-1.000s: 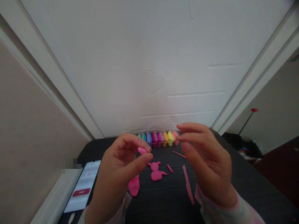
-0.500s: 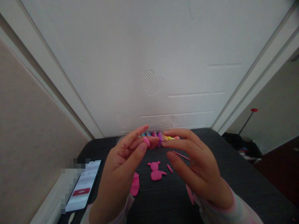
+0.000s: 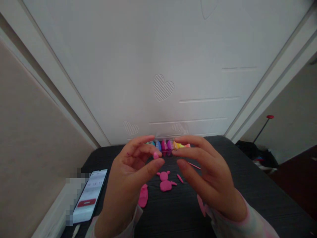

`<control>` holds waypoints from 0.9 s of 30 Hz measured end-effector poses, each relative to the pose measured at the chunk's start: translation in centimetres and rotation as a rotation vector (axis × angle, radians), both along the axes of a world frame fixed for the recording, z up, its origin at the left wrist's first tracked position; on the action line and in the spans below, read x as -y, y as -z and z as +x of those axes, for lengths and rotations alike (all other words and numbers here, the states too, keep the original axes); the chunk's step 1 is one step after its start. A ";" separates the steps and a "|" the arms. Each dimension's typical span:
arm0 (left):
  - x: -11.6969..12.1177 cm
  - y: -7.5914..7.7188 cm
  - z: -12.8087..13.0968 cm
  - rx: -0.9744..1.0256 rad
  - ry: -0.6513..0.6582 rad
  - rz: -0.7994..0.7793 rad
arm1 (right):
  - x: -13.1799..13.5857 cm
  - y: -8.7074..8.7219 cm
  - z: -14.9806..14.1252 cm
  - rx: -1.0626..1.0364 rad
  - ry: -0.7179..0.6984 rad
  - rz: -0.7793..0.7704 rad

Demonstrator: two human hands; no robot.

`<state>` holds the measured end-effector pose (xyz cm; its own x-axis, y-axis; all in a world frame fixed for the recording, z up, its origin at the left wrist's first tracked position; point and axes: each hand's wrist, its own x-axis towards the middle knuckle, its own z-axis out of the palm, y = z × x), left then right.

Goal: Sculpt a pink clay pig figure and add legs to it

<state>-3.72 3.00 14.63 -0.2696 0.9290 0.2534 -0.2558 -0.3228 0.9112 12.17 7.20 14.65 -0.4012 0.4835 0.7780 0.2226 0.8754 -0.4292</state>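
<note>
Pinched btwn thumb & fingers of L hand [image 3: 125,173]: sm. pink clay bit [image 3: 156,155], smooth, partly covered, exact shape unclear, held above dark, fine-grained table [image 3: 172,213]. R hand [image 3: 213,175]: wide, fingers curved, thumb apart. On table: matte clay figure [image 3: 165,185], two rounded parts w/ sm. ears & 1 arm; tapered clay stick [image 3: 180,178] just beside. Part-hidden: pink slab [image 3: 143,197] by L hand; pink knife [image 3: 201,205] & thin rod [image 3: 194,165] by R hand; coloured blocks [image 3: 164,147] in clear plastic, behind fingertips. Phone [image 3: 90,196] at L, screen text blurred.
</note>
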 end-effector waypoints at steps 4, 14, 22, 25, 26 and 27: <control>0.1 -0.1 0.1 0.046 -0.038 -0.099 | -0.1 0.2 0.0 -0.007 0.007 -0.005; 0.2 -0.3 -0.1 -0.033 -0.034 0.003 | -0.2 0.3 0.2 -0.036 -0.001 -0.021; 0.1 -0.2 -0.3 -0.049 0.033 0.072 | -0.3 0.3 0.1 -0.051 -0.014 -0.028; 0.3 -0.3 -0.2 -0.032 0.013 -0.010 | -0.3 0.3 0.1 -0.046 -0.013 -0.030; 0.3 -0.3 -0.2 -0.026 0.007 -0.044 | -0.3 0.3 0.1 -0.046 -0.014 -0.031; 0.4 -0.3 -0.1 -0.022 0.005 -0.078 | -0.3 0.3 0.1 -0.049 -0.016 -0.032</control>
